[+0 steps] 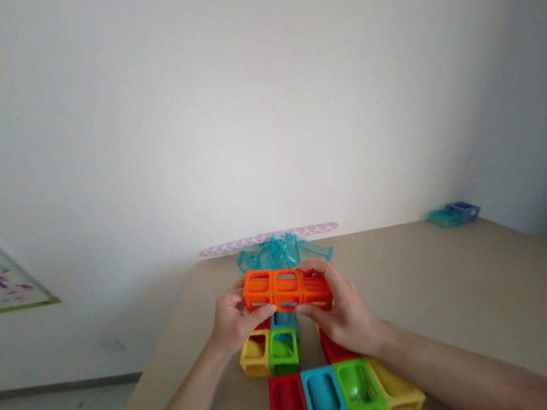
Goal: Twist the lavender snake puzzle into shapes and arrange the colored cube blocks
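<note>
Orange block row sits clasped at each end by the left hand and right hand, above coloured blocks on the tabletop.

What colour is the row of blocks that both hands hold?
Orange. The row of blocks shows best in the head view, between left hand and right hand.

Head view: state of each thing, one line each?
Orange block row: held off the table, level, gripped at both ends.
Left hand: closed on the row's left end.
Right hand: closed on the row's right end.
Coloured blocks: resting on the table, hollows up.
Clear teal pieces: piled, untouched.
</note>
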`<state>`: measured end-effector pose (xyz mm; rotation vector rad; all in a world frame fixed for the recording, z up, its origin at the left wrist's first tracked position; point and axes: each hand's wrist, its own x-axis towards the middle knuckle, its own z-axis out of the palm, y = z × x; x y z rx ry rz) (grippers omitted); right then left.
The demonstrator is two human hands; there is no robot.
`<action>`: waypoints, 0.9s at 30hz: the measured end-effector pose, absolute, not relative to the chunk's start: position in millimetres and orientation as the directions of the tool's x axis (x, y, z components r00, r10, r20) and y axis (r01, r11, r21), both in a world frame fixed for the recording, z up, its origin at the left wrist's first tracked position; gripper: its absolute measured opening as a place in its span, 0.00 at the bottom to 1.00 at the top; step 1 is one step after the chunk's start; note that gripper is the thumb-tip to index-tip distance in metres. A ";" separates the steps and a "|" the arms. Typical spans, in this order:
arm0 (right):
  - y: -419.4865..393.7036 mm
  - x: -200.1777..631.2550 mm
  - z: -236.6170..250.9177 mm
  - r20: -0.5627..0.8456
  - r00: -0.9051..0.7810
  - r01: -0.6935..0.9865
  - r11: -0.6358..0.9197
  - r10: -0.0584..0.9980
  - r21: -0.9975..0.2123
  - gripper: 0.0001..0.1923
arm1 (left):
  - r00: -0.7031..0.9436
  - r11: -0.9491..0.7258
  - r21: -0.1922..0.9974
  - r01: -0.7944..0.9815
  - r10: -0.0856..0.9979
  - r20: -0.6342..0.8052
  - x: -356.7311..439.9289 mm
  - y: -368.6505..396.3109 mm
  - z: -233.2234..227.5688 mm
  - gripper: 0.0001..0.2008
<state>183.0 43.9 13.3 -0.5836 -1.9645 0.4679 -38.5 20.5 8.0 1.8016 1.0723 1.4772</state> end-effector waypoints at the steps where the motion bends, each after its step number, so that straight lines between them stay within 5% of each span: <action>1: 43.7 182.9 13.6 0.723 -0.383 0.196 0.815 0.575 -0.545 0.22 | 0.069 -0.526 0.816 0.241 0.848 0.526 -37.7 20.6 7.9 0.08; 10: 42.0 182.9 19.3 0.779 -0.386 0.201 0.869 0.494 -0.451 0.20 | 0.065 -0.625 0.707 0.332 0.763 0.644 -36.8 22.7 6.7 0.06; 17: 52.6 195.1 28.8 0.824 -0.297 0.372 0.854 0.482 -0.364 0.21 | 0.034 -0.605 0.749 0.271 0.783 0.621 -43.1 26.1 2.6 0.10; 21: 71.6 245.9 26.5 0.806 -0.171 0.452 0.772 0.567 -0.448 0.20 | 0.016 -0.532 0.835 0.136 0.844 0.535 -49.0 30.6 -3.5 0.13; 27: 87.7 353.7 -12.8 0.617 -0.163 0.625 0.564 0.770 -0.539 0.19 | 0.222 -0.486 0.846 0.220 0.869 0.442 -51.1 35.6 -10.4 0.11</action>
